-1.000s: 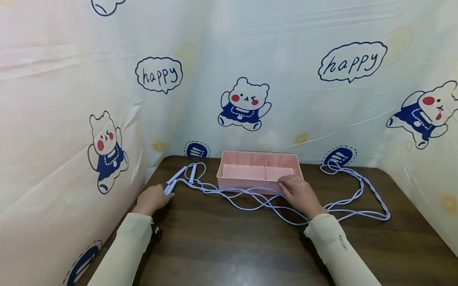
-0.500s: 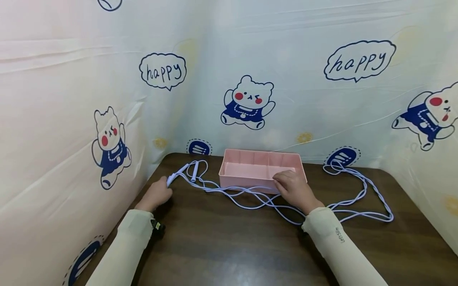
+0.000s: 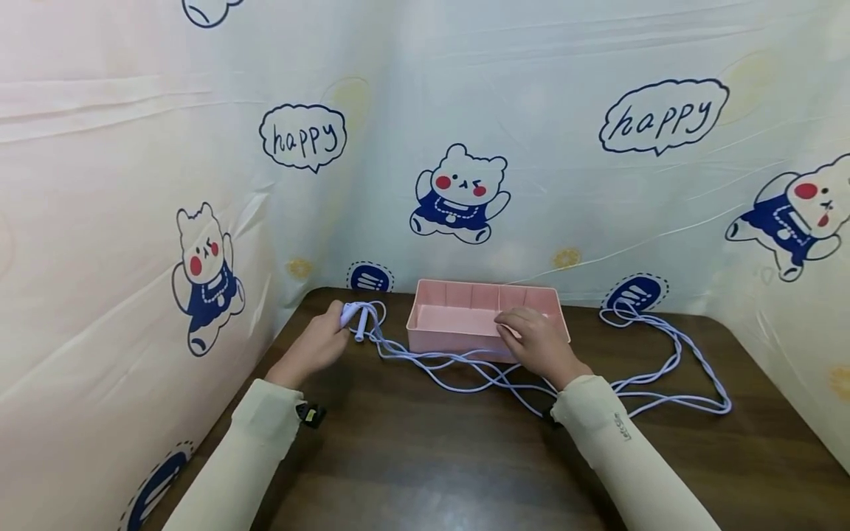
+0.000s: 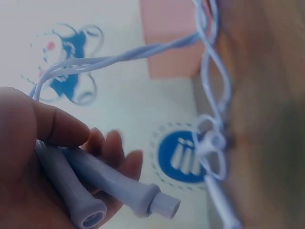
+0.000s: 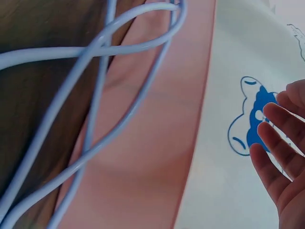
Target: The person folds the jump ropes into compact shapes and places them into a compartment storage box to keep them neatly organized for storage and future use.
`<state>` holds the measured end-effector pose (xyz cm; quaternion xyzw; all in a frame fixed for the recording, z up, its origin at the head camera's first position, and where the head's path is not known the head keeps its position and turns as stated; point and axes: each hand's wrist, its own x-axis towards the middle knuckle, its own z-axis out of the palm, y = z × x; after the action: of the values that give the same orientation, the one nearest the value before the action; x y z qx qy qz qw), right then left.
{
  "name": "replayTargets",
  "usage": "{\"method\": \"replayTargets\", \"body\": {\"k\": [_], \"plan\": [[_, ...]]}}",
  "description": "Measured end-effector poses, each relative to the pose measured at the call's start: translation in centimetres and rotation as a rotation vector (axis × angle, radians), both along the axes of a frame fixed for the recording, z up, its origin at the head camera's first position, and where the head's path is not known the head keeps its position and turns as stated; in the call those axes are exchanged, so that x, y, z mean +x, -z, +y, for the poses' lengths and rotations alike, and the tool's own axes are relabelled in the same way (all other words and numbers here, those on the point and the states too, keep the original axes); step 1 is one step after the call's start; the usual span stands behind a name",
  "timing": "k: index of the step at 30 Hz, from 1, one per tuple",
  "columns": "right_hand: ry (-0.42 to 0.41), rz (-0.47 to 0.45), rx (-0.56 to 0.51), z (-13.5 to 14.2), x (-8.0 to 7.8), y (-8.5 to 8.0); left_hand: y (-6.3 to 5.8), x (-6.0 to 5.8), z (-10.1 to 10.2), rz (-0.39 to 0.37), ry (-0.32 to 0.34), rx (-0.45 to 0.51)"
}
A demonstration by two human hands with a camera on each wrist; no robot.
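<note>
My left hand (image 3: 315, 342) grips two light purple jump rope handles (image 4: 112, 181) at the back left of the table. Their cords (image 4: 124, 56) run from the hand toward the pink box in the left wrist view. Another handle (image 3: 361, 324) lies on the table beside that hand. My right hand (image 3: 541, 348) hovers over the front right of the pink box (image 3: 454, 341), and its fingers (image 5: 274, 143) are apart with nothing between them. The jump rope cords (image 3: 458, 385) lie tangled along the box's front.
The shallow pink box has a divider (image 3: 499, 298) inside. A looped length of cord (image 3: 707, 369) spreads over the right side of the brown table (image 3: 425, 457). Printed curtain (image 3: 372, 206) encloses the back and sides.
My left hand has lifted the handles and moved right and away, toward the back. My right hand has come off the box's front rim and shifted a little left.
</note>
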<state>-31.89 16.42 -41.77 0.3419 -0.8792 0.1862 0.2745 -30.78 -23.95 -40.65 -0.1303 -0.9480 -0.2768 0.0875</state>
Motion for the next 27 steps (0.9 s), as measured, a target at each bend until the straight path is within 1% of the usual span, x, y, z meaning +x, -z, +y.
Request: {"method": "replayTargets", "body": {"k": [3, 6, 10, 13, 16, 19, 22, 24, 27], "plan": [[0.023, -0.011, 0.009, -0.4, 0.1, -0.5, -1.0, 0.3, 1.3, 0.006, 0.018, 0.015], [0.048, -0.026, 0.011, -0.7, 0.3, -0.9, -1.8, 0.6, 2.5, 0.03, 0.037, 0.014], [0.075, -0.061, -0.019, -1.3, 0.5, -1.4, -2.4, 0.7, 4.1, 0.071, 0.071, -0.023], [0.066, -0.097, -0.068, -2.1, 0.6, -1.9, -2.9, 0.9, 5.4, 0.085, 0.094, -0.052], [0.029, -0.128, -0.121, -2.9, 0.6, -2.1, -3.3, 1.1, 6.5, 0.078, 0.112, -0.056], [0.004, -0.151, -0.152, -3.7, 0.6, -2.2, -3.3, 1.3, 7.7, 0.051, 0.13, -0.043], [-0.005, -0.164, -0.165, -4.3, 0.8, -2.0, -3.1, 1.5, 8.8, 0.025, 0.15, -0.033], [-0.013, -0.173, -0.172, -4.7, 0.9, -2.0, -2.9, 1.6, 9.4, 0.025, 0.165, -0.036], [-0.029, -0.18, -0.181, -5.2, 1.1, -1.9, -2.5, 1.7, 10.2, 0.047, 0.192, -0.059]]}}
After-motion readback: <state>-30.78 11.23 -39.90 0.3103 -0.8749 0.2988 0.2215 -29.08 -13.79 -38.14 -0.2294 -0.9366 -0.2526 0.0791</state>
